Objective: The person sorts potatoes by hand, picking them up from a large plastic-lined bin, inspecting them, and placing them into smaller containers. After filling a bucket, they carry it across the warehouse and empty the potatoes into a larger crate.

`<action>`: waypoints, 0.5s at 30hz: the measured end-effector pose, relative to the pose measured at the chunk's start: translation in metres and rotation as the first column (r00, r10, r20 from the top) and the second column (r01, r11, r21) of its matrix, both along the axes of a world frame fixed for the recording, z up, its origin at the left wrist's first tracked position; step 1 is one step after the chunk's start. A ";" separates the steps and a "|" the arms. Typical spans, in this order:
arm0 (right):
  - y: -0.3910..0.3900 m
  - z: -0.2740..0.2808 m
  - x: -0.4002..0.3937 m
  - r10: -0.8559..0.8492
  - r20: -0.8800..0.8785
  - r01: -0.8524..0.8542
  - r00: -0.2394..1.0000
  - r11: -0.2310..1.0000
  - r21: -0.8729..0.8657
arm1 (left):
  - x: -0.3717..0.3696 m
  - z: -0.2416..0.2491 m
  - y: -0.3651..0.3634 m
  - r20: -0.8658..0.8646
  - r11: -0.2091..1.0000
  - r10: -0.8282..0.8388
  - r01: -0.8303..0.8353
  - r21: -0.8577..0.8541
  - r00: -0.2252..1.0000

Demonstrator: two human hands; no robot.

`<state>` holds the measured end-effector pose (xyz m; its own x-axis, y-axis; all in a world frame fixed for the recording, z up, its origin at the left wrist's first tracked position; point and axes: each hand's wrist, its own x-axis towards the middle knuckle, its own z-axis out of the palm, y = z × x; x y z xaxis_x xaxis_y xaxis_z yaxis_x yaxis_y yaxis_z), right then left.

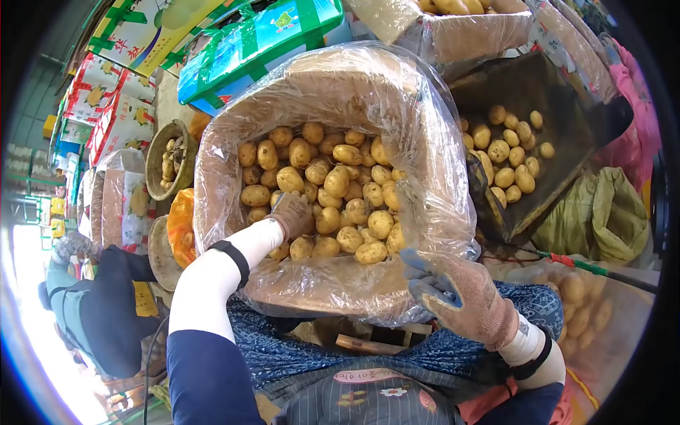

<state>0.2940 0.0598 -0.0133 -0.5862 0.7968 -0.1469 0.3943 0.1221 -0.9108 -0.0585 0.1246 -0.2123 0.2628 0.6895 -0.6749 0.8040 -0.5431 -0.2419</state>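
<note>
A plastic-lined cardboard box stands in front of me, with a layer of yellow potatoes inside. My left hand, in a brownish knit work glove, reaches down among the potatoes at the left side of the box. Its back faces me and hides most of the fingers, so I cannot tell if they grip a potato. My right hand, gloved with blue-coated fingers, hovers by the box's near right corner. Those fingers are apart, and nothing shows in them.
Right of the box lies a dark scoop-like container with loose potatoes. A green sack and a clear bag of potatoes sit nearer. Printed cartons stand behind; baskets and another person are at left.
</note>
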 end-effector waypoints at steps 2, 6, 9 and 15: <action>0.001 0.001 0.000 -0.043 -0.052 0.042 0.998 0.999 -0.026 | 0.004 0.005 -0.001 0.003 1.000 0.017 -0.017 -0.001 1.000; -0.002 -0.005 0.004 -0.026 -0.042 0.030 0.999 0.995 0.092 | 0.000 0.014 0.005 0.089 0.982 -0.140 0.149 -0.114 0.986; -0.005 -0.004 0.003 -0.018 -0.043 0.024 0.999 0.989 0.148 | 0.002 0.031 0.010 0.101 0.991 -0.028 0.041 -0.124 0.994; -0.001 -0.004 0.000 -0.006 -0.043 0.011 0.999 0.994 0.112 | -0.020 0.069 0.006 0.585 0.836 0.548 -0.377 -0.398 0.598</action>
